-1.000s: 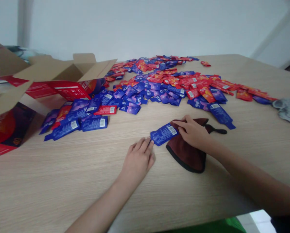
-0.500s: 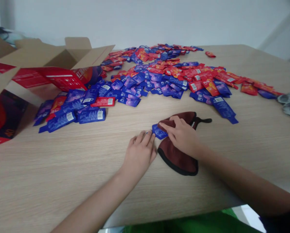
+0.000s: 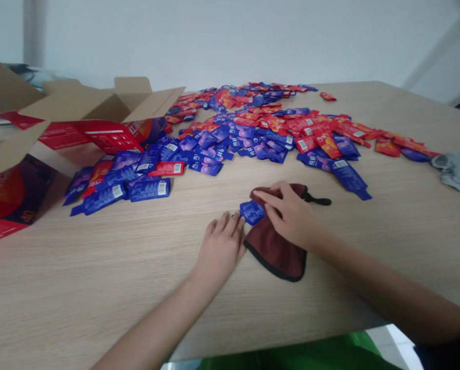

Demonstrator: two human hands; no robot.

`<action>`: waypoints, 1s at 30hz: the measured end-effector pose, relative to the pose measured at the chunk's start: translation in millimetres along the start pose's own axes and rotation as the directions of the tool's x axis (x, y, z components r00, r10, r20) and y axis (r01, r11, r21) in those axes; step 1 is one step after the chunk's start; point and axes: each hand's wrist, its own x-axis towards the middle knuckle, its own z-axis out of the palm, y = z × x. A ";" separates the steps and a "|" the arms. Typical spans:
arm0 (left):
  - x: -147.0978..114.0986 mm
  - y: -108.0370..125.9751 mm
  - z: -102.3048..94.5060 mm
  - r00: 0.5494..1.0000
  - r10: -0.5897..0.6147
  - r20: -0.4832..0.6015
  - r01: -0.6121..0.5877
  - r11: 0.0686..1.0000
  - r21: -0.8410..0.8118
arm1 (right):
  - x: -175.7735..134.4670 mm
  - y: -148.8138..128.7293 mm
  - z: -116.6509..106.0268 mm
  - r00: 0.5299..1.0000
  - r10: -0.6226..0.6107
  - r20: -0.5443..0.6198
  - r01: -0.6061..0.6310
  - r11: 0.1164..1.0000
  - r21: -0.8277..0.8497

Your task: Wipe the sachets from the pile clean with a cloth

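A dark brown fabric pouch (image 3: 278,252) with black edging and a black loop lies on the table, its two sides spread apart. One blue printed sachet (image 3: 253,212) lies flat at its left, partly between the sides. My left hand (image 3: 221,244) rests palm down, its fingertips closed on the sachet's narrow left end. My right hand (image 3: 291,213) lies across the pouch, index finger stretched along the upper side and thumb below. Its other fingers bend over the fabric and grip it; their tips are partly hidden.
Red and blue sachets (image 3: 245,136) lie heaped across the back of the table (image 3: 137,277). Open cardboard boxes (image 3: 110,128) stand at the left, with sachets spilling beside them. A grey cloth (image 3: 457,172) lies at the right edge.
The view has shifted slightly, so the background sits lower. The pouch's lower side has moved a little left, and slightly more of the blue sachet shows. Both hands keep nearly the same pose.
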 end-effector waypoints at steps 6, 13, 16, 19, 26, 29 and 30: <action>-0.9 -1.2 -1.5 0.999 0.005 0.039 -0.005 1.000 -0.008 | -1.2 -18.0 18.4 0.993 -0.021 0.113 0.033 0.994 -0.103; 0.5 -1.3 4.1 0.999 0.014 -0.048 -0.015 1.000 -0.013 | -13.3 40.7 4.5 0.986 0.132 0.099 -0.119 0.984 -0.130; 0.1 -0.6 3.8 0.999 0.008 -0.048 -0.008 1.000 -0.016 | -3.0 40.9 -8.0 0.983 0.127 0.136 -0.130 0.991 0.015; -0.8 -0.6 2.0 1.000 0.003 -0.022 -0.003 1.000 -0.015 | 10.7 13.4 -10.8 0.995 0.025 0.092 -0.040 0.986 0.161; -1.5 -2.6 -3.8 0.997 0.001 0.082 0.001 1.000 -0.020 | 9.5 -32.8 20.9 0.983 -0.101 0.151 0.113 0.991 -0.073; -1.7 -2.3 -2.3 0.999 -0.004 0.040 0.005 1.000 -0.030 | -1.1 -14.6 21.9 0.992 -0.067 0.107 0.078 0.993 -0.094; -1.7 -2.1 -1.4 1.000 -0.007 0.020 0.008 0.999 -0.033 | -4.9 -5.8 20.1 0.995 -0.045 0.087 0.054 0.993 -0.102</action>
